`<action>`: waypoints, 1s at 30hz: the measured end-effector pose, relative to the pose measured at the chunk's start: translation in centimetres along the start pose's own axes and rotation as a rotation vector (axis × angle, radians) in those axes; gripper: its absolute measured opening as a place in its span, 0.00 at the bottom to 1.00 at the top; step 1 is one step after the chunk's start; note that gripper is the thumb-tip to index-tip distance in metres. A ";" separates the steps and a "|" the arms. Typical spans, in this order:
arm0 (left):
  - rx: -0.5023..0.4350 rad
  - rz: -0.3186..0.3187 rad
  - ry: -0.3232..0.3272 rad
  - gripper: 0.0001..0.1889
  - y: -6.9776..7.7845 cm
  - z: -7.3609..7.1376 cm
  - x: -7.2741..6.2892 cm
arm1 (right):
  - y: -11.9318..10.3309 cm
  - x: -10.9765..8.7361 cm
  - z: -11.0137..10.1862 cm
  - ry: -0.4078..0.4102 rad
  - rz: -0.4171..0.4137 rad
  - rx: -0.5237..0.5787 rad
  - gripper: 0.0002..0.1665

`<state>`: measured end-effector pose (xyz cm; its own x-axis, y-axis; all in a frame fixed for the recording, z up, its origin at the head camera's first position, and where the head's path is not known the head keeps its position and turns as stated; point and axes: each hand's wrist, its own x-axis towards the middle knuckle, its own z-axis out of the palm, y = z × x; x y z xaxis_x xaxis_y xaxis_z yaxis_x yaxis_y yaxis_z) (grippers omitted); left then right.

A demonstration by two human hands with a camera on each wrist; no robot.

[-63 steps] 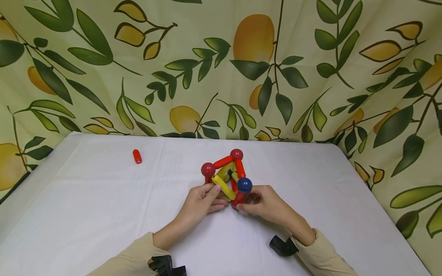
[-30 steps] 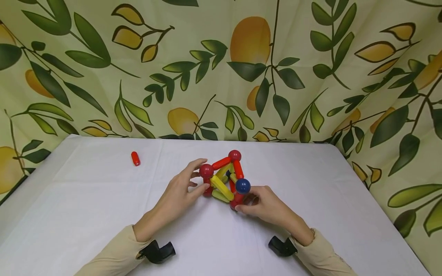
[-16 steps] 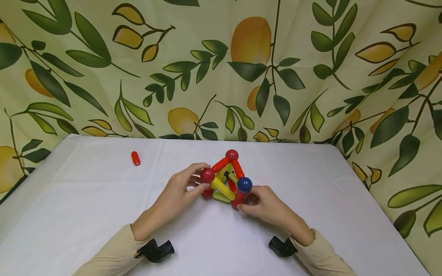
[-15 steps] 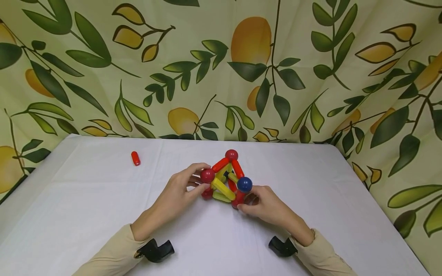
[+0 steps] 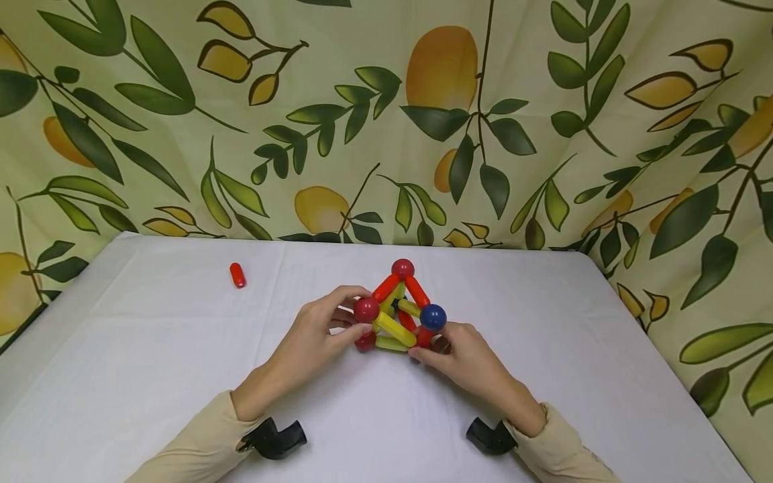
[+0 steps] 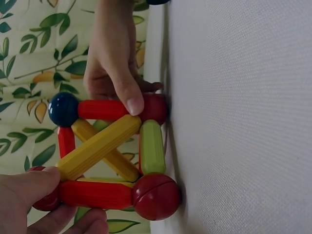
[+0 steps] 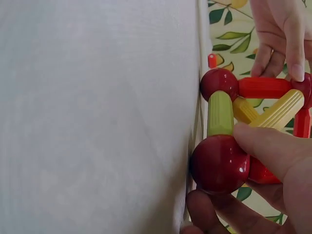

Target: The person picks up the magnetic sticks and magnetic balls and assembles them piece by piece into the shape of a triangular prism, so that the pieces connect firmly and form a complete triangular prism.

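Observation:
A frame of magnetic rods and balls stands on the white cloth at the middle of the table. My left hand pinches its upper left red ball between thumb and fingers. My right hand grips the lower right corner, where the thumb lies by a red ball and the other fingers curl behind it. Above that corner sits a blue ball, joined to it by a red rod. A yellow rod slants across the near side; a yellow-green rod runs along the bottom.
One loose red rod lies on the white tablecloth at the back left. Behind the table hangs a leaf-and-fruit patterned curtain. Black wrist mounts are on both sleeves.
My left hand has left the lower near side and now holds the upper left ball. The frame has turned slightly, its far red ball shifting left and the blue ball right; my right hand stays at its corner.

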<state>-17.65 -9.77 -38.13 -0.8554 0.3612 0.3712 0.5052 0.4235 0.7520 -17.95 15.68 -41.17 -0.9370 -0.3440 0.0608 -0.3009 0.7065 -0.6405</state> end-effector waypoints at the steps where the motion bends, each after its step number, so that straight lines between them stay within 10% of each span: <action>1: -0.001 -0.001 -0.001 0.26 0.0 0.0 0.0 | -0.1 0.0 0.0 0.006 0.008 -0.002 0.17; 23: -0.046 -0.015 -0.106 0.24 -0.3 -1.5 0.3 | -0.1 -0.1 0.2 0.035 0.033 0.019 0.14; 30: 0.062 -0.050 0.007 0.19 -0.9 -4.2 0.8 | 0.0 -0.1 0.3 0.030 0.050 0.040 0.15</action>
<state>-19.23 -13.33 -36.26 -0.8806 0.3322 0.3379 0.4674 0.4919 0.7345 -17.81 15.54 -41.38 -0.9557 -0.2901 0.0504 -0.2471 0.6968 -0.6734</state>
